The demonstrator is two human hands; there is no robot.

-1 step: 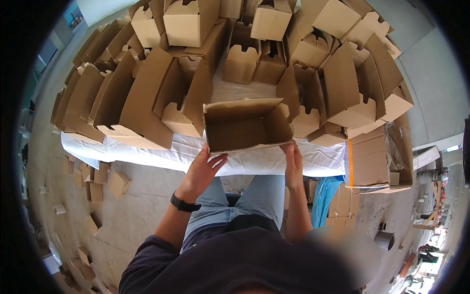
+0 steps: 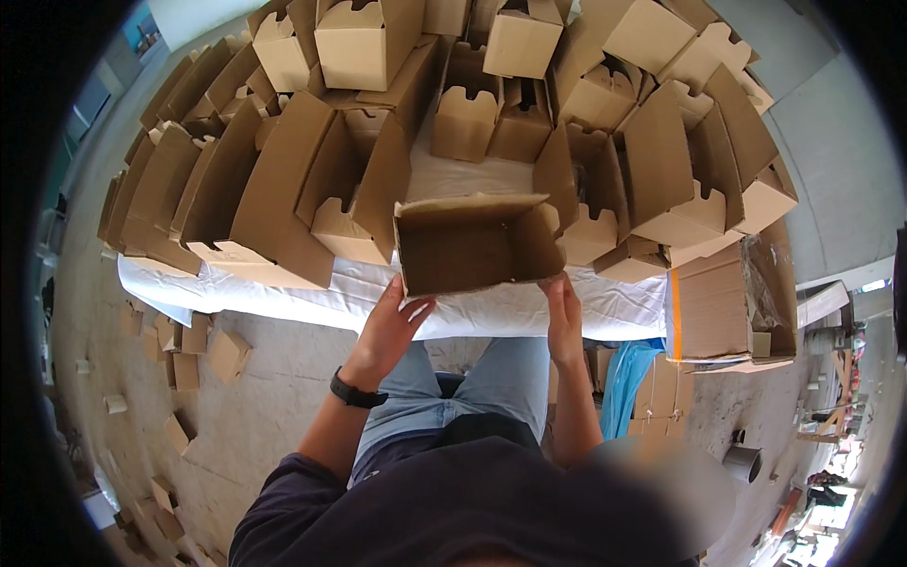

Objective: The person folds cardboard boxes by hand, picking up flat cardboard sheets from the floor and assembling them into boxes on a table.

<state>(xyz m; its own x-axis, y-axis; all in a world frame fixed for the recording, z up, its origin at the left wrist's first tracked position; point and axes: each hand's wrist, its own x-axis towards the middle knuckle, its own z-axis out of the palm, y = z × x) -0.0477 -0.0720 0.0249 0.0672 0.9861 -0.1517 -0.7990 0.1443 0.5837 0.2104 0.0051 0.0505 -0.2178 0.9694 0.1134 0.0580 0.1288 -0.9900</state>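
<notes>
An open, topless cardboard box (image 2: 472, 250) is held up in front of me at the near edge of the white-covered table, its hollow inside facing me. My left hand (image 2: 385, 326) grips its lower left corner, fingers under the bottom edge. At the lower right corner, my right hand (image 2: 565, 317) closes on the box with its fingers pointing up. Parts of the fingers are hidden behind the cardboard. Beyond the box stands a cardboard box with notched ends (image 2: 364, 189), one of several on the table.
A white cloth (image 2: 312, 307) covers the table. Cardboard boxes crowd its left, back and right. A larger carton with an orange stripe (image 2: 713, 307) stands at the right end. Small boxes (image 2: 230, 356) lie on the floor at left; blue plastic (image 2: 621, 387) hangs at right.
The box in my hands has tilted very slightly, its near edge shifting a little. My hands keep nearly the same place and hold.
</notes>
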